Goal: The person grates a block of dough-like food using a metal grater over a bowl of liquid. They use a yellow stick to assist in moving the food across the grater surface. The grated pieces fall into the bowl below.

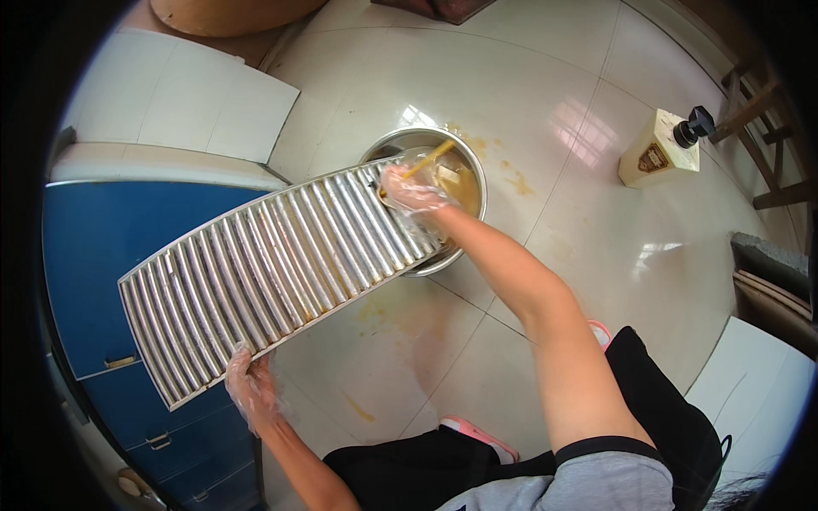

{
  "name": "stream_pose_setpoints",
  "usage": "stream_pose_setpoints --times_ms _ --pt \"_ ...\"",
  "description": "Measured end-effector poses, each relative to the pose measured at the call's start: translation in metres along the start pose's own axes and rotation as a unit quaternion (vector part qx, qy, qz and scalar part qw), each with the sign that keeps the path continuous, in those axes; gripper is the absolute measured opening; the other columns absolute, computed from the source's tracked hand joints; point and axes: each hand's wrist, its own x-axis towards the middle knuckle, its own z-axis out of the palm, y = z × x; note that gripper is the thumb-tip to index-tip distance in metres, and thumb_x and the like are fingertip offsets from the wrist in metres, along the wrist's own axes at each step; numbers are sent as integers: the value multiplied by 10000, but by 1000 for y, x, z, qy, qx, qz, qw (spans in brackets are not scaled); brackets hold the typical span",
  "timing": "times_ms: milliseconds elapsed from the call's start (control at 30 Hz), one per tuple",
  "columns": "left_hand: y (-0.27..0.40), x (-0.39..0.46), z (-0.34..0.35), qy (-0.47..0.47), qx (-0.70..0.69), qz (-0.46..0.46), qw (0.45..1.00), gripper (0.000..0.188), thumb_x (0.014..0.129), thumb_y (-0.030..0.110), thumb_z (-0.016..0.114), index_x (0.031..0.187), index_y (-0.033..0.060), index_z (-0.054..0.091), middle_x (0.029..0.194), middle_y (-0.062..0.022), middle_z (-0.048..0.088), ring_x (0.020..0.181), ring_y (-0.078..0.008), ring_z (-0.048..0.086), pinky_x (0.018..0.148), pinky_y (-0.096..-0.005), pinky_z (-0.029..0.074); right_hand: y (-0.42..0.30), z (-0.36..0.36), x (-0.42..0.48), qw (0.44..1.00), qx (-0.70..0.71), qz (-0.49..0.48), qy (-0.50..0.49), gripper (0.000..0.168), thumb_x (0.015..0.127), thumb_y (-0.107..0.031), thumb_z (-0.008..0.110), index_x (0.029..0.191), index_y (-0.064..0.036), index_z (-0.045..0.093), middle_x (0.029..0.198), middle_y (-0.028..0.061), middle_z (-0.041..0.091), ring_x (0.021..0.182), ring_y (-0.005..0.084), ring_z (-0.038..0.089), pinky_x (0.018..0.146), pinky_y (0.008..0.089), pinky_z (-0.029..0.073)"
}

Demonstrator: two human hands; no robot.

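Observation:
A long ribbed metal range hood filter (275, 268) slants across the view, with brownish residue along its edges. Its far end dips into a round stainless steel basin (480, 191) holding murky brown liquid. My left hand (252, 389), in a clear plastic glove, grips the filter's near edge by the lower left end. Also gloved, my right hand (412, 191) is over the far end, closed around a slim yellow handle (431, 158). The tool's head is mostly hidden by my fingers. A pale block (448, 174) shows in the basin beside my right hand.
Blue drawers (147, 243) stand at left, beneath the filter. A cream pump bottle (661, 150) stands on the tiled floor (543, 83) at right, by a wooden stool (760, 134). Brown splashes (521, 182) lie around the basin. My pink shoe (479, 437) is below.

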Motion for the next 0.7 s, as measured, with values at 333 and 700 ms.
stream_pose_setpoints --times_ms 333,700 --pt "3 0 6 14 -2 -15 1000 42 655 23 527 695 11 535 731 -66 533 672 -140 510 644 -298 452 73 -42 10 599 781 127 -122 188 714 -184 388 566 -69 373 505 57 363 499 133 369 467 294 307" --pt "4 -2 15 -15 -20 -1 1000 49 670 28 522 707 -4 528 723 -73 529 657 -148 529 600 -286 486 59 -69 -54 438 816 124 -358 241 717 -254 377 671 -44 485 617 92 470 590 180 443 580 333 363"
